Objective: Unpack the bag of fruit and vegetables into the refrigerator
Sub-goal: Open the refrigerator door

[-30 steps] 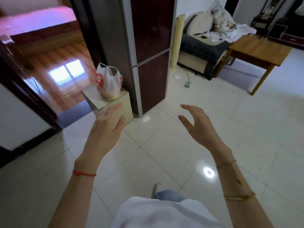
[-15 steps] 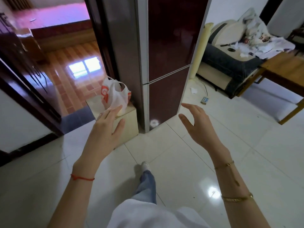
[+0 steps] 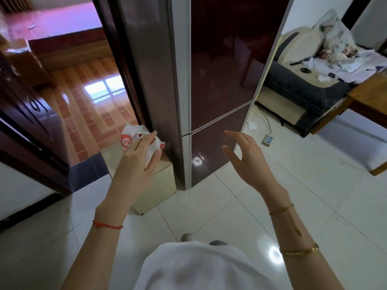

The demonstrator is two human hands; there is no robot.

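Head view shows I've barely begun: the fridge (image 3: pixel 219 80) has both doors shut, and the bag (image 3: pixel 134 139) sits knotted on the box (image 3: pixel 157 185) beside it. My left hand (image 3: pixel 136 164) hovers over the bag, fingers loosely spread, holding nothing; whether they touch it I can't tell. My right hand (image 3: pixel 249 160) hangs wide and empty near the lower door. All unpacking is left.

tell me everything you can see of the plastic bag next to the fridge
The thin white plastic bag with red-orange print sits crumpled on top of a low cream box, right beside the dark maroon refrigerator, whose doors are shut. Its top looks loosely gathered, and its contents are hidden. The left hand, fingers spread, covers its near side; actual contact cannot be confirmed. The right hand is open and apart from it.
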